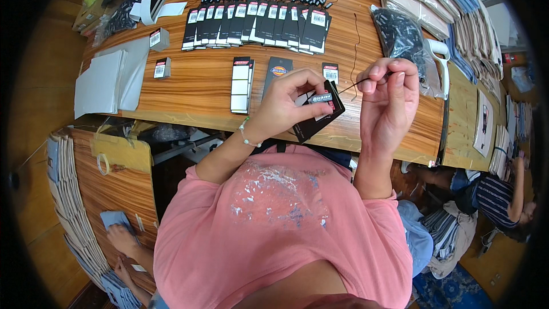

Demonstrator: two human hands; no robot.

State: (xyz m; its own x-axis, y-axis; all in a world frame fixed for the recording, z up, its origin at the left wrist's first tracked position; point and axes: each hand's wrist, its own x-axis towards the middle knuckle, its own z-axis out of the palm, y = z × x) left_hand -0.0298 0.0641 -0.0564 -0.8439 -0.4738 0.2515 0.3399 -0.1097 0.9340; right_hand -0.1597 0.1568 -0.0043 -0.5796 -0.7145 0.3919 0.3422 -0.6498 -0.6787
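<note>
My left hand (289, 98) pinches a small stack of black hang tags (315, 127) just above the table's near edge. Thumb and fingers close over the top of the stack, where a white sticker shows in part. From the tags a thin black string (350, 87) runs up to the right, and my right hand (390, 94) pinches its far end between thumb and fingertips. Behind the tags lie a dark card (277, 73), a strip of white labels (240, 88) on a black backing, and a small stickered stack (330, 72).
Finished-looking black tags (266, 26) with strings fan out along the back. A plastic bag of black string locks (399, 31) and a white tape dispenser (440, 60) stand right. White sheets (103, 83) lie left. Folded garments (420, 3) pile up back right. Other people work at both sides.
</note>
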